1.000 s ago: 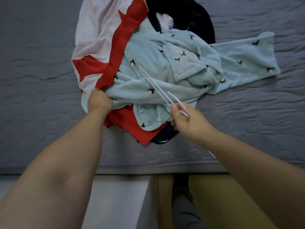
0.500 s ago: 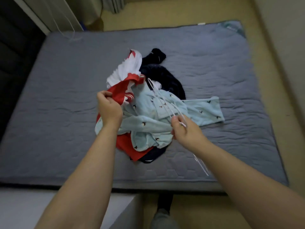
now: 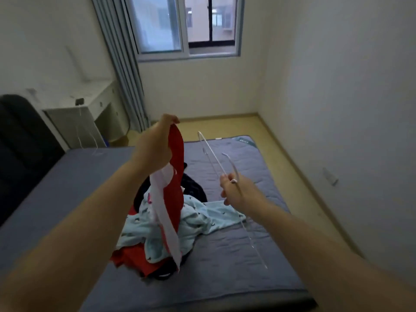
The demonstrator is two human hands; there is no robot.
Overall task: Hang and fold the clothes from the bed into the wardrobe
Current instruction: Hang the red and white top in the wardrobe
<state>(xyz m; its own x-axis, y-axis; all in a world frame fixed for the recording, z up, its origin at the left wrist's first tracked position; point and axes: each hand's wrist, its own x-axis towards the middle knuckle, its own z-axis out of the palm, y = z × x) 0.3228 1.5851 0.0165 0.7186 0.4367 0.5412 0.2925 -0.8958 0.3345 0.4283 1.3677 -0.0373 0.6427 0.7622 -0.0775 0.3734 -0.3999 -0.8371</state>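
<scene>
My left hand (image 3: 157, 146) grips the top of a red and white garment (image 3: 172, 199) and holds it up above the bed; the cloth hangs down to the pile. My right hand (image 3: 233, 191) holds a thin white hanger (image 3: 213, 158) by its neck, hook pointing up and away. Below lies the pile: a light blue garment with small dark prints (image 3: 198, 219), more red cloth (image 3: 128, 257) and a dark garment (image 3: 193, 188), all on the grey-blue mattress (image 3: 236, 262).
A black chair back (image 3: 24, 145) stands at the left by a white desk (image 3: 94, 102). Grey curtains (image 3: 121, 64) hang beside the window (image 3: 186, 25). Wooden floor (image 3: 292, 158) runs along the bed's right side up to the white wall.
My left hand has lifted the red and white garment high off the pile. My right hand rose with the hanger. My head has tilted up, so the room and window show.
</scene>
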